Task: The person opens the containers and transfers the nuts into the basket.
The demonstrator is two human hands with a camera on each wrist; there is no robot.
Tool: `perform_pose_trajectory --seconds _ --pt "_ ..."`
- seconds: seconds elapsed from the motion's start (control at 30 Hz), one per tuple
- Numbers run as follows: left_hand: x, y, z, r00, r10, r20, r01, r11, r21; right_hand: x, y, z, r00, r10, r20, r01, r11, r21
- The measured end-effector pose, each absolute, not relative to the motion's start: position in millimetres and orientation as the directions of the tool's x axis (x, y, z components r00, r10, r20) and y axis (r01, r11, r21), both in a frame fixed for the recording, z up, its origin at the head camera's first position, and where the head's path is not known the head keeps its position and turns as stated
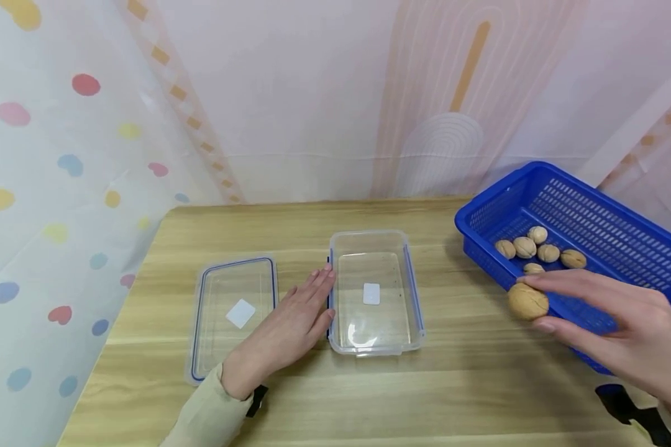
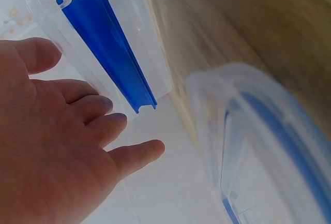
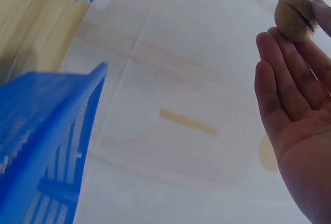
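Between thumb and fingers my right hand (image 1: 620,329) pinches a walnut (image 1: 528,302), held over the near left rim of the blue basket (image 1: 483,267). The right wrist view shows the same walnut (image 3: 294,17) at the fingertips, a dark seam along it. My left hand (image 1: 287,326) rests with extended fingers against the left side of a clear plastic container (image 1: 346,344). In the left wrist view a blue clip (image 2: 106,48) hangs on the container's side, beside the fingers. Several walnuts (image 1: 524,247) lie inside the basket.
A clear lid (image 1: 218,354) with a blue seal lies left of the container, partly behind my left forearm. Container and lid each bear a white label (image 1: 371,293). Behind the wooden table (image 1: 458,397) hangs a patterned cloth (image 1: 313,93).
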State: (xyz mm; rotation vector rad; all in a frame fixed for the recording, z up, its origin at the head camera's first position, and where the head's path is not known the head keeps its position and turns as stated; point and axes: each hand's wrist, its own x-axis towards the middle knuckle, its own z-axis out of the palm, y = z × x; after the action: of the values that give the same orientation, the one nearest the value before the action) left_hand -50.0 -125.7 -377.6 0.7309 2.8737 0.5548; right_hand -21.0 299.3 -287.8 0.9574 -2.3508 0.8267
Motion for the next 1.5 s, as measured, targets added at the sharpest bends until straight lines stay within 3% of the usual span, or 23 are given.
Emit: perform_pose_trajectory --seconds 0.27,0.53,0.8,1.2,1.5 --pt "-49 -127 -380 -0.876 0.483 -0.009 0.444 0.812 0.379 -17 322 -286 -0.734 -0.411 0.541 -0.624 0.723 -0.297" --pt "-50 -127 -379 -0.875 0.484 -0.021 0.442 0.815 0.375 -26 347 -286 -0.733 -0.380 0.565 -0.633 0.685 -0.361" --pt "-50 -127 -379 -0.875 0.484 -0.022 0.441 0.814 0.377 -38 366 -282 -0.788 -0.321 0.526 -0.552 0.746 -0.372" --pt "-51 -126 -380 -0.877 0.481 -0.022 0.438 0.817 0.375 -64 388 -293 -0.910 -0.162 0.382 -0.359 0.770 -0.528" --pt "-51 -126 -380 -0.876 0.481 -0.029 0.434 0.815 0.383 -81 386 -287 -0.920 -0.143 0.365 -0.349 0.722 -0.597"
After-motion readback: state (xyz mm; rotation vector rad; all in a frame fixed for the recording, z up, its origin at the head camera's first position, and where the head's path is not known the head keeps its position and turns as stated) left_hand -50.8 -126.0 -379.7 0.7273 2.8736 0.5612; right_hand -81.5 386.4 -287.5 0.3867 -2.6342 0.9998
